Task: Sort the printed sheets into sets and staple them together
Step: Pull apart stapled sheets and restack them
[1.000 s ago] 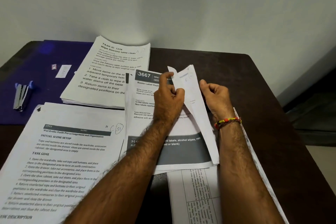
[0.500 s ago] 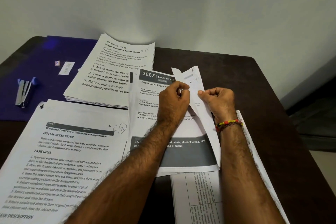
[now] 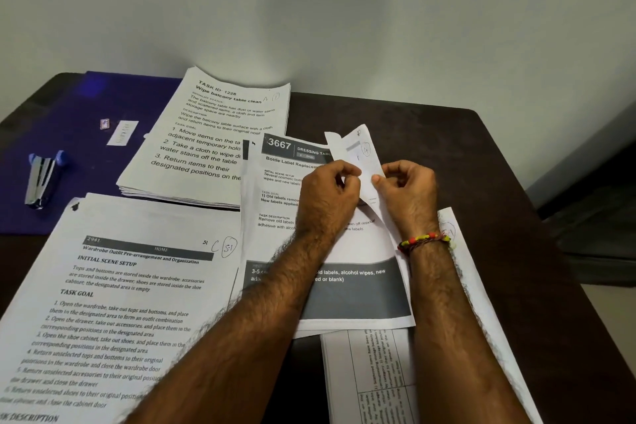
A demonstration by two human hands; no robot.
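Observation:
Both hands meet over the "3667 Dressing Table" stack [image 3: 285, 189] in the middle of the dark table [image 3: 481, 165]. My left hand [image 3: 327, 196] and my right hand [image 3: 407, 193] each pinch the raised, curled corner of its top sheets [image 3: 358, 155], which stands up between them. A "Task ID 1228" stack [image 3: 213, 141] lies behind on the left. A "2941 Wardrobe" stack [image 3: 120, 303] lies at the near left. A blue and silver stapler [image 3: 43, 179] rests on a purple folder [image 3: 86, 107] at far left.
More sheets with a printed table [image 3: 371, 379] stick out under the middle stack at the near edge and run under my right forearm. A small staple box and a white label [image 3: 122, 132] lie on the folder. A white wall rises behind the table.
My right hand has moved in from beside the lifted corner and now pinches it opposite my left hand. The raised sheets stand more upright and narrower between the fingers.

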